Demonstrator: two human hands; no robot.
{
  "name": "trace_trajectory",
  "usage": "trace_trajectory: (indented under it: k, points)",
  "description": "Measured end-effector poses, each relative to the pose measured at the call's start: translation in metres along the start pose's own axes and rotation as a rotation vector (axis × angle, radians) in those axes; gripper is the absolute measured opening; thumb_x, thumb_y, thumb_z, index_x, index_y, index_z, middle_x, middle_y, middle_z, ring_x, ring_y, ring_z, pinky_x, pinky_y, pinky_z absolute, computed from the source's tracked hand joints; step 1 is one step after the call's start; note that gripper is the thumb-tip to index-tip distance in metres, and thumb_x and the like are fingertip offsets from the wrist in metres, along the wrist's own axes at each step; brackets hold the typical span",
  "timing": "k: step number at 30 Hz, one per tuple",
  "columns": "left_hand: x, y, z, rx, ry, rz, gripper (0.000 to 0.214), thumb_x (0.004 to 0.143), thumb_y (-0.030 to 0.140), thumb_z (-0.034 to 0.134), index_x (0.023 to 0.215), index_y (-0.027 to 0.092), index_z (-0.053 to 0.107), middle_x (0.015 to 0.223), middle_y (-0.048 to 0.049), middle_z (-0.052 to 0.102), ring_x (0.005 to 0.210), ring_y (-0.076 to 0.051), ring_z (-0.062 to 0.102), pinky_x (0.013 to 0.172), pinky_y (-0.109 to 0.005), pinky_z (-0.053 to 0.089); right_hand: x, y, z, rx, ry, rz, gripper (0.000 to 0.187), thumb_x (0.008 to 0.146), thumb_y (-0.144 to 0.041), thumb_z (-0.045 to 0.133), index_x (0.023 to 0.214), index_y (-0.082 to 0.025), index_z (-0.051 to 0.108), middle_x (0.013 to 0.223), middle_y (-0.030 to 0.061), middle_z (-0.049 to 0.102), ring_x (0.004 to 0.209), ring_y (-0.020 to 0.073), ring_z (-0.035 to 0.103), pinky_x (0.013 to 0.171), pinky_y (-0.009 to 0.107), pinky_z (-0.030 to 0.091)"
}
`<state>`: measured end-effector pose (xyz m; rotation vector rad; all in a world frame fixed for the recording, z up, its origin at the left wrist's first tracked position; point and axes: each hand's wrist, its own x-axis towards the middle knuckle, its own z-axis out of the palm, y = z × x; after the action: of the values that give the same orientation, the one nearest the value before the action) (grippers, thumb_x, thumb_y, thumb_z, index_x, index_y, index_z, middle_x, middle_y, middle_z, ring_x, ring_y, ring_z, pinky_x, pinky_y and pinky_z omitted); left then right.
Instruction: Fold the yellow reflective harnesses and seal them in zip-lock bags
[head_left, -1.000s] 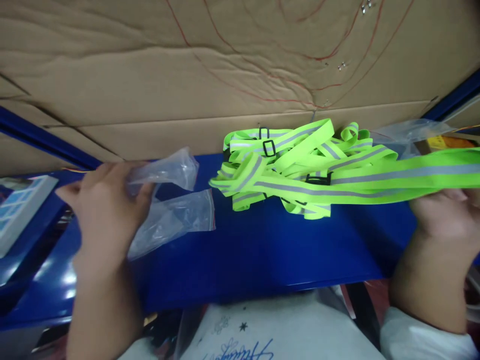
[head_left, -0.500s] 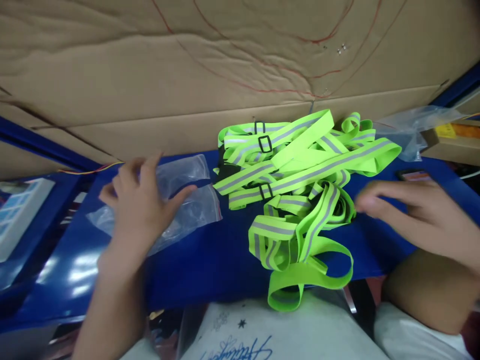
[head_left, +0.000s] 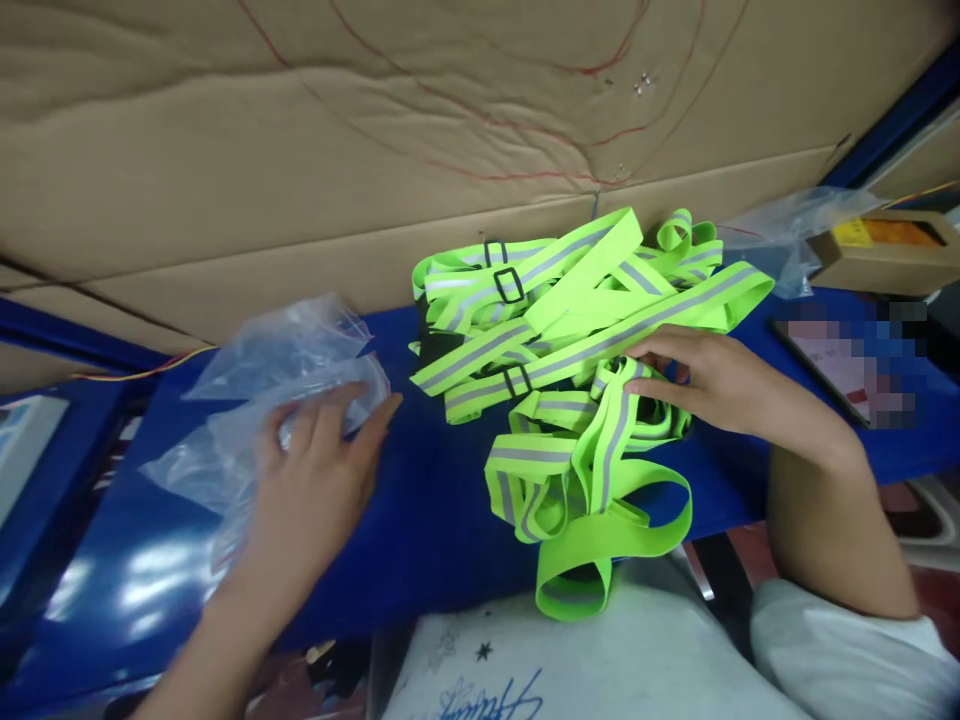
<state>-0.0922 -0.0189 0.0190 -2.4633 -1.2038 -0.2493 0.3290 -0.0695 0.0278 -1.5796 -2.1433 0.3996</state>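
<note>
Clear plastic zip bags (head_left: 232, 430) lie on the blue table at the left. My left hand (head_left: 322, 455) rests on them, its fingers slightly bent and the thumb held apart. A tangled heap of neon-yellow reflective straps (head_left: 577, 320) with grey stripes and black buckles fills the middle. At its right front, my right hand (head_left: 697, 380) has thumb and forefinger closing on a folded strap (head_left: 622, 420). The other right fingers are partly hidden. One strap loop (head_left: 577, 590) hangs over the table's front edge.
Tall cardboard (head_left: 450, 110) walls off the back. On the right are a phone (head_left: 832, 365), a small open box (head_left: 885, 255) and another clear plastic bag (head_left: 787, 235). A white box-like item (head_left: 26, 440) sits at the far left. The table (head_left: 420, 520) is blue and glossy.
My left hand has come down onto the plastic bags and shifted them a little. My right hand has moved left from beside the heap onto a strap. The view has also shifted slightly.
</note>
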Motion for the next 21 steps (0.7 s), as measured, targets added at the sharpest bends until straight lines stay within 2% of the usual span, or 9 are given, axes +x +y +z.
trace_trajectory:
  k: [2, 4, 7, 10, 14, 16, 18, 21]
  points:
    - [0.003, 0.011, -0.005, -0.214, 0.084, 0.071, 0.037, 0.096, 0.016, 0.063, 0.132, 0.024, 0.06, 0.129, -0.0147, 0.067, 0.111, -0.033, 0.068, 0.098, -0.053, 0.053, 0.003, -0.009, -0.002, 0.14, 0.061, -0.02, 0.03, 0.095, -0.053, 0.067, 0.108, -0.027, 0.072, 0.1, 0.0041, 0.073, 0.086, 0.0207, 0.067, 0.076, 0.034, 0.051]
    - [0.011, 0.028, -0.013, -0.53, 0.138, 0.114, 0.028, 0.096, 0.013, 0.064, 0.123, 0.022, 0.062, 0.114, -0.0089, 0.07, 0.103, -0.023, 0.07, 0.091, -0.038, 0.056, 0.004, -0.021, -0.003, 0.294, 0.125, -0.014, 0.022, 0.094, -0.046, 0.071, 0.102, -0.027, 0.071, 0.097, 0.0029, 0.071, 0.085, 0.0188, 0.066, 0.075, 0.032, 0.052]
    - [0.027, 0.055, -0.025, -0.946, 0.129, 0.17, 0.021, 0.098, 0.009, 0.06, 0.116, 0.02, 0.061, 0.104, -0.0043, 0.07, 0.097, -0.012, 0.07, 0.085, -0.022, 0.057, 0.002, -0.038, 0.0, 0.496, 0.17, -0.018, 0.017, 0.093, -0.039, 0.073, 0.105, -0.027, 0.07, 0.1, 0.003, 0.069, 0.088, 0.0175, 0.065, 0.077, 0.03, 0.053]
    - [0.037, 0.073, -0.022, -1.055, 0.127, 0.215, 0.02, 0.098, 0.015, 0.063, 0.117, 0.02, 0.059, 0.105, -0.0044, 0.071, 0.099, -0.013, 0.07, 0.088, -0.024, 0.057, 0.001, -0.052, 0.011, 0.664, 0.16, -0.024, 0.015, 0.094, -0.035, 0.072, 0.107, -0.029, 0.068, 0.1, 0.0025, 0.067, 0.086, 0.0157, 0.065, 0.073, 0.027, 0.054]
    - [0.035, 0.077, -0.001, -1.129, 0.164, 0.021, 0.028, 0.093, 0.026, 0.072, 0.115, 0.021, 0.054, 0.092, -0.0003, 0.065, 0.08, -0.012, 0.066, 0.075, -0.025, 0.054, 0.004, -0.063, 0.031, 0.812, 0.087, -0.006, 0.008, 0.097, -0.034, 0.069, 0.103, -0.029, 0.067, 0.096, 0.002, 0.067, 0.082, 0.0144, 0.065, 0.07, 0.025, 0.055]
    - [0.034, 0.073, 0.006, -1.202, 0.163, -0.031, 0.035, 0.093, 0.028, 0.072, 0.12, 0.022, 0.051, 0.089, 0.0013, 0.06, 0.074, -0.011, 0.061, 0.069, -0.024, 0.052, 0.006, -0.066, 0.04, 0.839, 0.03, 0.001, 0.008, 0.098, -0.034, 0.068, 0.102, -0.028, 0.067, 0.095, 0.0019, 0.067, 0.079, 0.0138, 0.064, 0.067, 0.024, 0.054]
    - [0.036, 0.068, 0.009, -1.193, 0.151, -0.015, 0.037, 0.093, 0.031, 0.073, 0.123, 0.023, 0.053, 0.094, -0.001, 0.06, 0.08, -0.013, 0.061, 0.073, -0.026, 0.052, 0.007, -0.068, 0.046, 0.856, -0.022, 0.004, 0.007, 0.099, -0.034, 0.066, 0.103, -0.029, 0.067, 0.096, 0.0014, 0.068, 0.08, 0.0132, 0.065, 0.067, 0.023, 0.053]
    - [0.041, 0.063, 0.007, -1.123, 0.15, 0.042, 0.022, 0.093, 0.029, 0.073, 0.11, 0.021, 0.061, 0.108, -0.0068, 0.063, 0.104, -0.019, 0.063, 0.092, -0.034, 0.052, 0.008, -0.066, 0.051, 0.871, -0.051, 0.022, 0.007, 0.101, -0.034, 0.063, 0.105, -0.03, 0.067, 0.097, 0.0006, 0.068, 0.083, 0.0134, 0.066, 0.073, 0.024, 0.055]
